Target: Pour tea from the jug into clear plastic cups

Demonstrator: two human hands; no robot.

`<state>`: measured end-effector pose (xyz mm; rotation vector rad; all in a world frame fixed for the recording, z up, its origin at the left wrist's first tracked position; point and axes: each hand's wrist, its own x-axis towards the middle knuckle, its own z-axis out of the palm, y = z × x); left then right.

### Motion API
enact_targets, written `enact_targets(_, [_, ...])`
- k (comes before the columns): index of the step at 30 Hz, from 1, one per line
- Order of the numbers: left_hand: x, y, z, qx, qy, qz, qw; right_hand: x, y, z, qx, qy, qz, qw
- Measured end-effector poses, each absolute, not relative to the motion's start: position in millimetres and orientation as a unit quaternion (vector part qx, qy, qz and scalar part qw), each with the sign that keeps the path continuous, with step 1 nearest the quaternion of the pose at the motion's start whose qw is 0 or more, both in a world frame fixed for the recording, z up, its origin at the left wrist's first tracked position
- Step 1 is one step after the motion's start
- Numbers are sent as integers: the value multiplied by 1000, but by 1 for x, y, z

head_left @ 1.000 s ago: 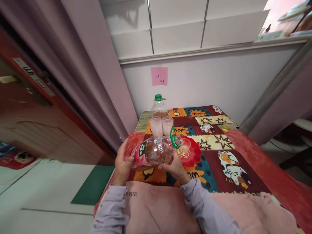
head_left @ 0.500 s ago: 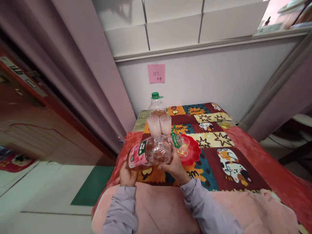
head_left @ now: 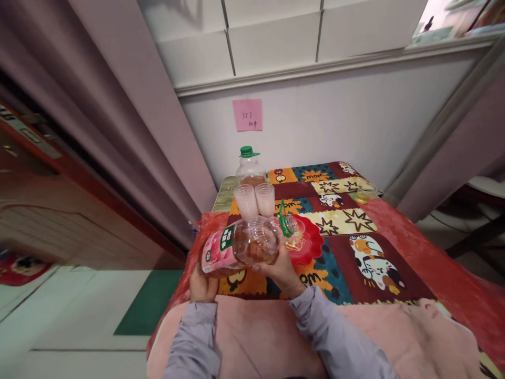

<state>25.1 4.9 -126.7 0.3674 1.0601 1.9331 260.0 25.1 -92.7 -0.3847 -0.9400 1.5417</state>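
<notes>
A large clear drink bottle point(head_left: 256, 243) with a pink label lies tilted almost on its side in both my hands, amber liquid inside. My left hand point(head_left: 202, 284) supports its base end, and my right hand point(head_left: 281, 271) is wrapped round its shoulder near the neck. The open mouth with a green ring points right, above a red scalloped plate point(head_left: 313, 247). A clear cup seems to sit on the plate behind the mouth, mostly hidden. Just beyond the bottle stand two stacks of clear plastic cups, a left stack point(head_left: 245, 201) and a right stack point(head_left: 265, 199).
Behind the cups stands another bottle point(head_left: 251, 169) with a green cap. A clear cup with yellowish liquid point(head_left: 362, 196) is near the table's right edge. A patterned mat point(head_left: 374, 231) covers the red tablecloth point(head_left: 442, 252). A pink note point(head_left: 248, 116) is on the wall.
The view has shifted slightly, so the whole scene sits a little further left. Both hands keep their hold on the tilted bottle, with its mouth still above the red plate.
</notes>
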Motion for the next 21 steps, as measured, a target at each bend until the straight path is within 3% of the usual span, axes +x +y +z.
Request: enact_targets(21, [14,2,-120,135,406,776,463,258,25,-80,-181,-376,690,592])
